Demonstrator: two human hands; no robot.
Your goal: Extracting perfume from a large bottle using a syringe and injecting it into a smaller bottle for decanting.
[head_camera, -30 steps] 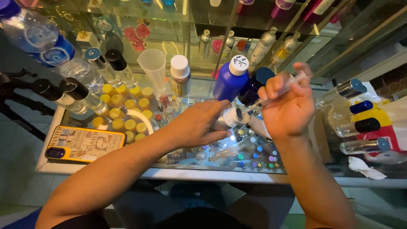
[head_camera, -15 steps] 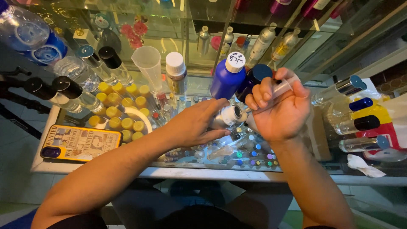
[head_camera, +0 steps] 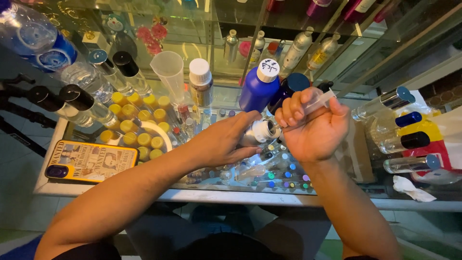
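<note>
My left hand (head_camera: pixel 225 142) grips a small silver bottle (head_camera: pixel 257 132) with a white neck, tilted toward the right. My right hand (head_camera: pixel 313 129) is closed around a clear plastic syringe (head_camera: pixel 320 100), whose lower end points at the bottle's mouth. Both hands hover over a glass counter (head_camera: pixel 144 191). Just behind them stand a blue bottle with a white cap (head_camera: pixel 260 85) and a dark blue bottle (head_camera: pixel 288 89).
A phone in a yellow case (head_camera: pixel 91 161) lies at the left front. Yellow-capped vials (head_camera: pixel 137 128), a clear measuring cup (head_camera: pixel 169 73), a white-capped bottle (head_camera: pixel 200 82) and black-capped bottles (head_camera: pixel 82 103) fill the left. Clear spray bottles (head_camera: pixel 399 125) lie right. A crumpled tissue (head_camera: pixel 410 187) lies near the front edge.
My right hand with the syringe has shifted slightly down and closer to the silver bottle. The left hand keeps its hold on the bottle.
</note>
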